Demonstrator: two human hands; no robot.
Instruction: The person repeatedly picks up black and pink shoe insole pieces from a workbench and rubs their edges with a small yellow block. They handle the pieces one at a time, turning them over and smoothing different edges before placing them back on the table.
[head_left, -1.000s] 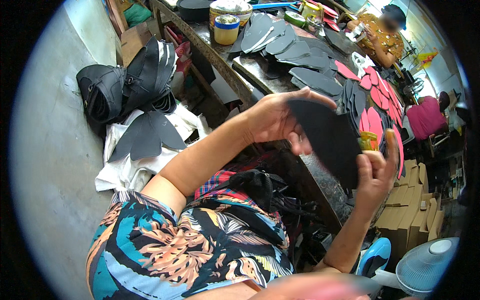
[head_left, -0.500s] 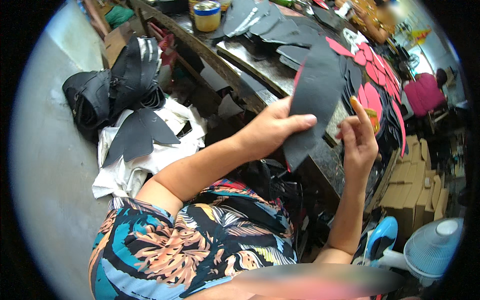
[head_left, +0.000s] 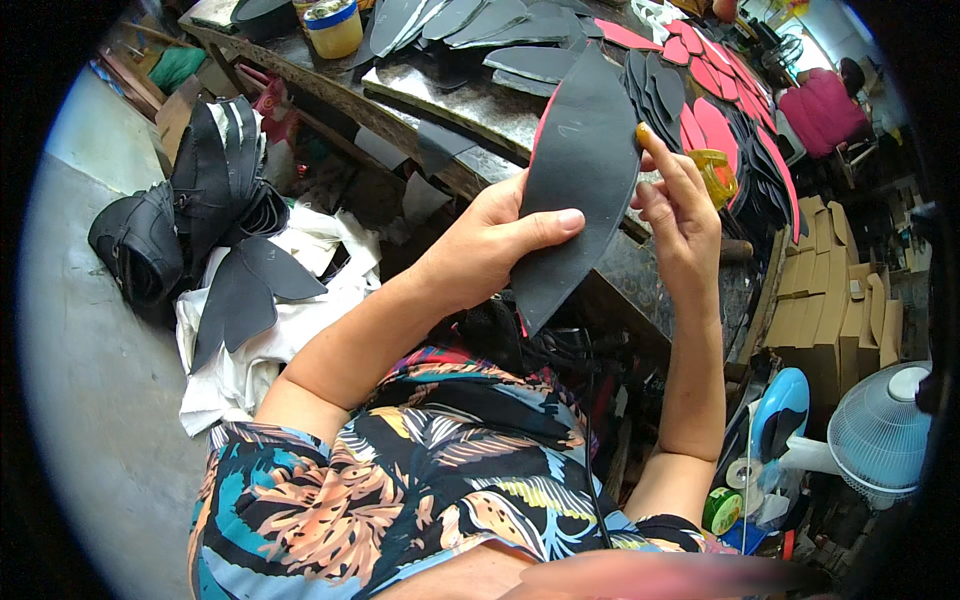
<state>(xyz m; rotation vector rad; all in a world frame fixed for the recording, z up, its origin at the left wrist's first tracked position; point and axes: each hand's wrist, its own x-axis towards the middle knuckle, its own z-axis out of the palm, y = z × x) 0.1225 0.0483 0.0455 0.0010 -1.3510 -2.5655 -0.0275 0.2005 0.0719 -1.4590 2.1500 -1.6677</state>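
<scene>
My left hand [head_left: 490, 240] grips a long leaf-shaped black sheet piece [head_left: 580, 160], thumb on top and the other fingers hidden beneath. A thin red edge shows along its left side. To its right is my right hand [head_left: 687, 225], its index finger stretched out and the other fingers loosely bent. Amber, glue-like stuff [head_left: 642, 132] coats that fingertip, which is at the sheet's right edge; whether they touch I cannot tell. Just behind this hand stands an open yellow container [head_left: 716, 180].
Across the worn workbench [head_left: 445, 108] lie stacks of black pieces [head_left: 480, 22] and red pieces [head_left: 715, 75], near a blue-rimmed jar [head_left: 332, 28]. At left, black pieces [head_left: 237, 305] rest on white cloth [head_left: 265, 345]. Cartons [head_left: 825, 300] and a fan [head_left: 880, 430] stand at right.
My right index fingertip has come closer to the sheet's right edge. The sheet, still in my left hand, now faces up more broadly. The whole view has shifted a little.
</scene>
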